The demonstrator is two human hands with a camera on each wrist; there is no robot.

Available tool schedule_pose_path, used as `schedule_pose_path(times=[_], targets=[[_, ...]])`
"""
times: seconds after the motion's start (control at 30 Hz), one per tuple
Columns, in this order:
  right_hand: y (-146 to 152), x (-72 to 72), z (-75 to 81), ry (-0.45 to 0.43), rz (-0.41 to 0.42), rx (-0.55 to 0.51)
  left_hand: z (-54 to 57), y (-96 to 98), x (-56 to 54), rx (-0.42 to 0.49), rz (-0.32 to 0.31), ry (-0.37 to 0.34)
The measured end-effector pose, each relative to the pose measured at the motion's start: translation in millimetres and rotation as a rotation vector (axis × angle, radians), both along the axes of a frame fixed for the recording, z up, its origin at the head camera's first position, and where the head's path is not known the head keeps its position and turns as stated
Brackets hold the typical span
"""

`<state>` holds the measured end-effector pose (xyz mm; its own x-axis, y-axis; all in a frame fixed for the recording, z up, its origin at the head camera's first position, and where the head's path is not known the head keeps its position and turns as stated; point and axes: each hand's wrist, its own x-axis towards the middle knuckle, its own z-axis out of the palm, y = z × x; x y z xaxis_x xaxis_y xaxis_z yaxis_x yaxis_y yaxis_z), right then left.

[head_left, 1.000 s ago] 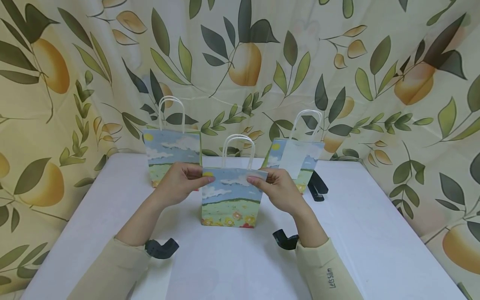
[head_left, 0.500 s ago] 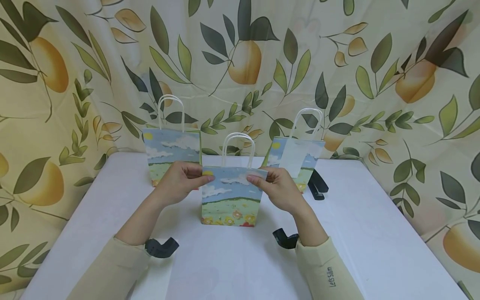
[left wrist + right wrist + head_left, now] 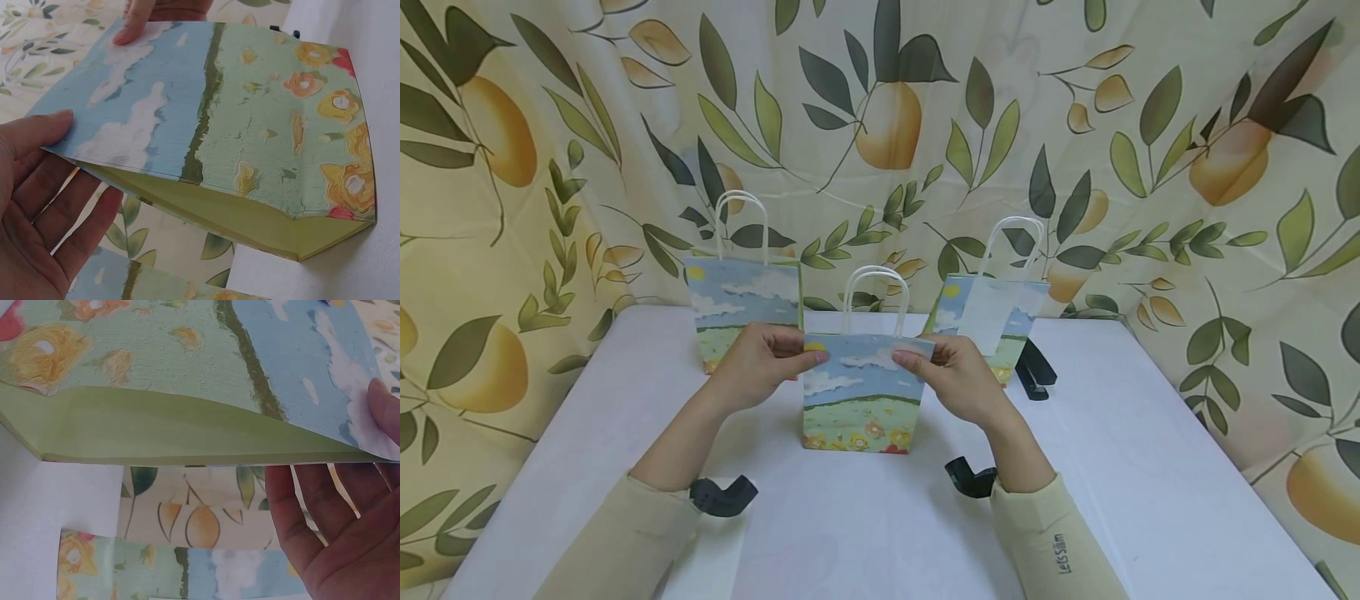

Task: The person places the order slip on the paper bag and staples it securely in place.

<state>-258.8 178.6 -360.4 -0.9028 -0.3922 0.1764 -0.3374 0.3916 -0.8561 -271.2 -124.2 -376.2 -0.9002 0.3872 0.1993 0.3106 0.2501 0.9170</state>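
A small paper gift bag (image 3: 861, 408) stands upright in the middle of the white table, printed with blue sky, clouds, a green meadow and flowers. Two white handles (image 3: 876, 283) rise above its top edge. My left hand (image 3: 760, 367) pinches the upper left corner, thumb in front and fingers behind. At the opposite upper corner my right hand (image 3: 962, 375) has the same pinch. Both wrist views show the bag's green folded side, narrowing towards the pinched top; the left hand (image 3: 44, 212) and right hand (image 3: 344, 519) have their lower fingers spread loosely behind it.
Two matching bags stand farther back: a left bag (image 3: 745, 292) and a right bag (image 3: 1030, 308), the latter with a white paper strip (image 3: 985, 317) on its front. A black stapler (image 3: 1036, 371) lies beside it. A patterned curtain (image 3: 880, 125) hangs behind the table (image 3: 1150, 467).
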Motion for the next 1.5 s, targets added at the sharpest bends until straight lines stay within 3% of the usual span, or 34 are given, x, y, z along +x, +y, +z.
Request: schedule_pose_path(times=[1.5], targets=[[1.5,-1.1,-2.3,0.003,0.004,-0.004,-1.5,0.6,-0.3,-0.015,0.001,0.006]])
